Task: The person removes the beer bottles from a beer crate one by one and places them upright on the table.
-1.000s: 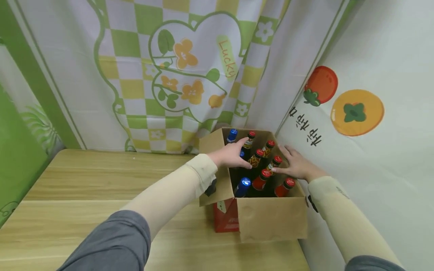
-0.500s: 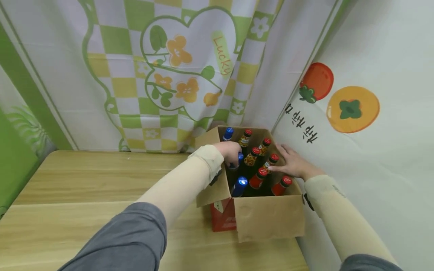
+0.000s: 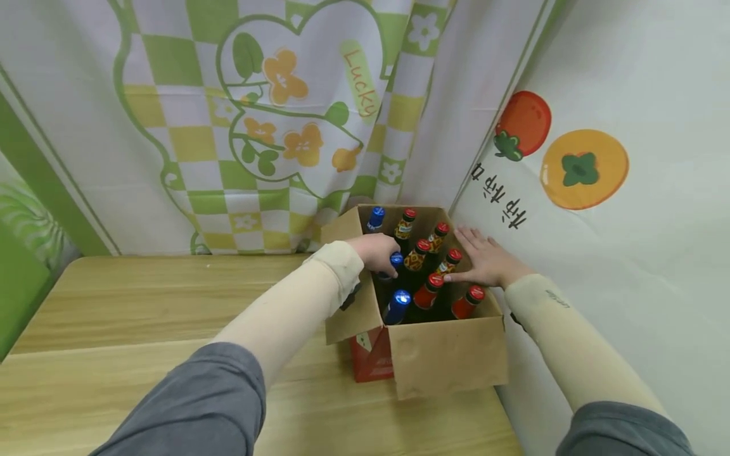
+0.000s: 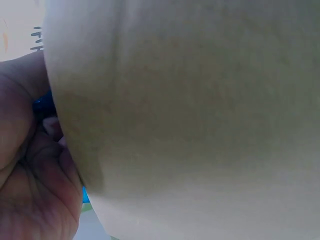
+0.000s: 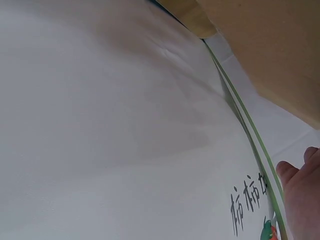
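Note:
An upright cardboard box with raised flaps holds several dark bottles. My left hand reaches over the box's left side and grips the neck of a blue-capped bottle, its thumb on the near side. In the left wrist view, the palm shows beside a flap that hides most of the bottle. My right hand rests on the box's right edge with straight, spread fingers, the thumb reaching inward near a red-capped bottle.
Two more blue-capped bottles, at the back and front, stand along the box's left side. A wooden table lies under the box. A printed white wall covering runs close along the right, and a checked curtain hangs behind.
My left hand has come down from over the bottles and closed on the blue-capped bottle at the left. The right hand stays at the box's right edge. The head view has shifted slightly.

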Tool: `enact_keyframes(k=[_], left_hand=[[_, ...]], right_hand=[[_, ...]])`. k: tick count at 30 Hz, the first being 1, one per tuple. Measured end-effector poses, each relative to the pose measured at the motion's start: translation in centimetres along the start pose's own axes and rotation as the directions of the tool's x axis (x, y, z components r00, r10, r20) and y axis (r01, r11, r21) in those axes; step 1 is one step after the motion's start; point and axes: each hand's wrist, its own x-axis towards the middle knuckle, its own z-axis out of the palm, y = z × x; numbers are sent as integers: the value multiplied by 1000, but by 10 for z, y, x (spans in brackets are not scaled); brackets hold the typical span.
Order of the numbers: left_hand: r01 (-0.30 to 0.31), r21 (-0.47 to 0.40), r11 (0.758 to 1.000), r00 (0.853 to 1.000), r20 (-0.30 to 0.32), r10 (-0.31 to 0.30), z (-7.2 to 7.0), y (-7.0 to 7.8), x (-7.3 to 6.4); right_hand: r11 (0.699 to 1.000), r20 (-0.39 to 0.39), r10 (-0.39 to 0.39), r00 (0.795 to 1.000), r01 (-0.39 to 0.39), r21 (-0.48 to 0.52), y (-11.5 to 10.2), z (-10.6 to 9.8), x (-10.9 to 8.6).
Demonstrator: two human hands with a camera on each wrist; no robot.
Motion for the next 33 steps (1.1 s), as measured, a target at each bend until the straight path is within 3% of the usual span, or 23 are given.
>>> enact_keyframes(k=[7,11,14,18,21,27,29,33], left_hand=[[-46,83,995,999,-4,47,3,10,3],[-126,84,988,991,57,121,10,19,7],[-145,73,987,987,86,139,14,22,11],[-101,50,994,992,85,97,13,21,13],[-63,57,996,990,127,55,9,23,14],[37,130,991,971,231,-66,2,26,17],[52,123,991,968,238,-81,3,25,18],[41,30,999,977,207,-46,11,21,23]], right_hand=[[998,25,34,999,-35,43,2,2,-3],[994,35,60,998,-63,86,3,4,-7],[991,34,63,997,-67,113,3,3,-7],[990,20,59,998,-61,126,1,0,-4],[991,25,66,997,-69,119,0,-3,-4],[990,28,66,997,-69,126,-1,-2,-1],[989,28,64,998,-68,134,-1,-1,-1],[987,28,67,997,-71,142,1,2,-2]])
